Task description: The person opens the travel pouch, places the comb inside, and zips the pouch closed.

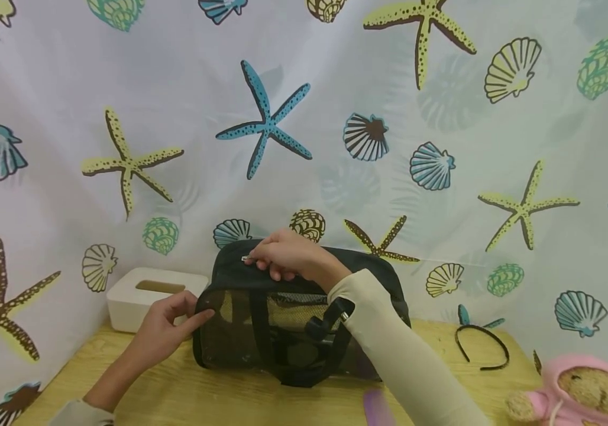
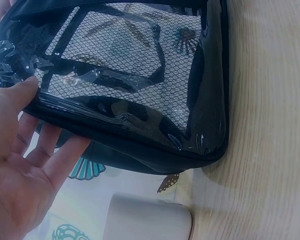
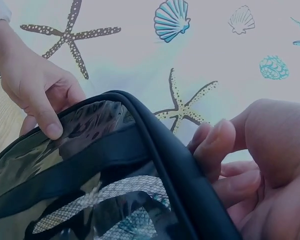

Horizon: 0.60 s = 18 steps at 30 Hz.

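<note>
A black bag (image 1: 232, 346) with clear plastic front panel, mesh inside and hanging strap handles stands on the wooden table. My left hand (image 1: 162, 325) grips its left end; in the left wrist view the thumb presses the clear panel (image 2: 120, 117) and the fingers (image 2: 65, 155) lie on the other side of the edge. On the bag's top, my right hand (image 1: 293, 257) pinches a small silvery zipper pull (image 1: 245, 258) near the left end. In the right wrist view the right fingers (image 3: 215, 150) are curled at the black top edge, and the pull is hidden.
A white tissue box (image 1: 123, 302) stands behind the left hand. To the right lie a black headband (image 1: 503, 346) and a teddy bear (image 1: 591, 387) in a pink hood. Something purple (image 1: 378, 408) shows at the front edge. A shell-and-starfish curtain (image 1: 304, 189) hangs behind the table.
</note>
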Motion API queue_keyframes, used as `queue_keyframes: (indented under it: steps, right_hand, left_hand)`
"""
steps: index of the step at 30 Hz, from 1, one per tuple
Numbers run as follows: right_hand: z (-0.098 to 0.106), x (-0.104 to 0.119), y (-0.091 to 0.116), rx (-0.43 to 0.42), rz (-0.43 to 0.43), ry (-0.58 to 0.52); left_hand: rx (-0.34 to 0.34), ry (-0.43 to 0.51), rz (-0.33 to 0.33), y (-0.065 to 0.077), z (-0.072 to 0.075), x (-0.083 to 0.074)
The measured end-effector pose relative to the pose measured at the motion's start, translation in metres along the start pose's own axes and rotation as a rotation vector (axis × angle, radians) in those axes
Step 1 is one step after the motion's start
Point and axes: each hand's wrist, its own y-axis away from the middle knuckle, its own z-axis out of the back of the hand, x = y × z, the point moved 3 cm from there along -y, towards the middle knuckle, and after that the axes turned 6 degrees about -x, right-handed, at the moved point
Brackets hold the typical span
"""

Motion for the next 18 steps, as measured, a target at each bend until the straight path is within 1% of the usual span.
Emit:
queue_keyframes:
  steps: [6,10,15,18]
  right_hand:
    - [-0.010,0.007,-0.011,-0.003,-0.025,0.003]
    - [-0.015,0.009,-0.015,-0.011,-0.049,0.008]
    - [-0.013,0.003,-0.015,-0.016,-0.077,0.041]
    - [-0.009,-0.002,-0.014,-0.032,-0.084,0.095]
  left_hand:
    - [-0.009,0.000,-0.001,0.000,0.002,-0.001]
    - [-0.014,0.012,0.004,0.001,0.002,0.000]
    - [-0.017,0.031,-0.006,0.001,0.001,0.001]
    - [-0.019,0.031,-0.004,0.001,0.001,0.001]
